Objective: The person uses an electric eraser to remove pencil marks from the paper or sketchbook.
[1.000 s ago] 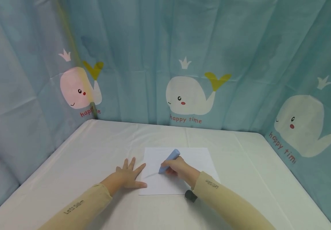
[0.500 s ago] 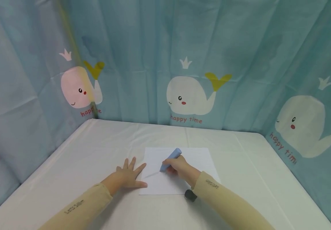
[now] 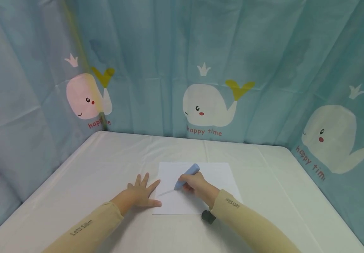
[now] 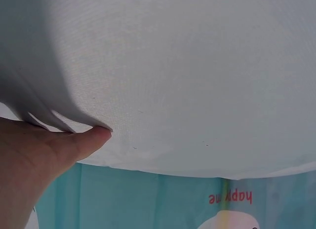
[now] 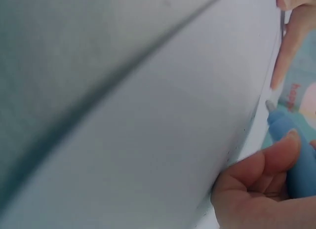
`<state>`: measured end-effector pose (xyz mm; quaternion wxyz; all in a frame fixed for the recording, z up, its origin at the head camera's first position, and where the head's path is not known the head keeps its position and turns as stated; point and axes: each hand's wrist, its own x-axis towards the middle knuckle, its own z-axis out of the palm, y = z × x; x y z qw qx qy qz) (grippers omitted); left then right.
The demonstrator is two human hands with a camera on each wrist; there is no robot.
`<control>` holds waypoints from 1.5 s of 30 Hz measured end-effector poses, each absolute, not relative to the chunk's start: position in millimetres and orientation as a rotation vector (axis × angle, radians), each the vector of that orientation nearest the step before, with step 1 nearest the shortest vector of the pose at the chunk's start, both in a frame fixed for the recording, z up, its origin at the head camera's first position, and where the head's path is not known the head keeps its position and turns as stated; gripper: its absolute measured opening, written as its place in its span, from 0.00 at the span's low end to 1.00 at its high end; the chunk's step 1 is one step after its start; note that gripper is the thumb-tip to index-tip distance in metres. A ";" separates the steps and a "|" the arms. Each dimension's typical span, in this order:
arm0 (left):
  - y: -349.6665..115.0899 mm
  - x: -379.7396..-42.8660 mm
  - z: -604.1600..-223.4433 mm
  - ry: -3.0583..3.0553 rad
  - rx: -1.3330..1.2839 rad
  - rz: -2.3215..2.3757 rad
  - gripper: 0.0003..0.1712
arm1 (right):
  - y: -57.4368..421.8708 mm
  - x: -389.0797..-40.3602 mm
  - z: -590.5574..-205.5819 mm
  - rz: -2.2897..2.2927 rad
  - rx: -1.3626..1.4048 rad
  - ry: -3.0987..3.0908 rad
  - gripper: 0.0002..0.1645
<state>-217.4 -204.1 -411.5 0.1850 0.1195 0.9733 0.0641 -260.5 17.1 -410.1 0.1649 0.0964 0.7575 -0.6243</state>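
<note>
A white sheet of paper (image 3: 218, 174) lies on the table. My left hand (image 3: 137, 194) rests at its left edge with fingers spread, the thumb and index fingertip over the paper. In the left wrist view, my left hand (image 4: 42, 157) shows only in part at the lower left. My right hand (image 3: 195, 183) pinches a thick light-blue marker (image 3: 188, 176), which leans with its tip on the paper. From the tip, a faint grey line (image 3: 165, 193) runs left. The right wrist view shows the marker (image 5: 289, 140) uncapped, with a pale grey nib.
A white cloth covers the table (image 3: 125, 151). Behind and beside it hang blue curtains (image 3: 144, 102) printed with whales. A small black object (image 3: 208, 216) sits under my right wrist, near the paper's front edge.
The marker's tip shifts slightly up and to the right, then back along the faint line. My left hand keeps its place.
</note>
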 end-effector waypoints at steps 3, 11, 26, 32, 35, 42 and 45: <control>-203.3 -216.6 -411.8 2.739 0.330 0.177 0.56 | 15.4 -259.5 -410.0 -1.791 0.293 2.156 0.30; -201.6 -216.4 -409.4 2.739 0.331 0.150 0.55 | 16.1 -262.7 -409.1 -1.709 0.253 2.156 0.32; -202.4 -215.0 -408.3 2.735 0.326 0.165 0.55 | 16.9 -265.4 -409.1 -1.703 0.221 2.132 0.32; -201.7 -213.9 -404.7 2.722 0.318 0.178 0.55 | 17.8 -265.2 -407.9 -1.703 0.199 2.125 0.34; -201.5 -213.2 -402.7 2.711 0.308 0.188 0.55 | 18.4 -265.1 -406.8 -1.696 0.182 2.119 0.34; -202.0 -212.7 -402.5 2.710 0.315 0.186 0.55 | 18.1 -265.9 -406.2 -1.684 0.164 2.105 0.29; -201.6 -212.5 -401.6 2.711 0.318 0.182 0.55 | 17.6 -266.6 -406.2 -1.696 0.181 2.094 0.30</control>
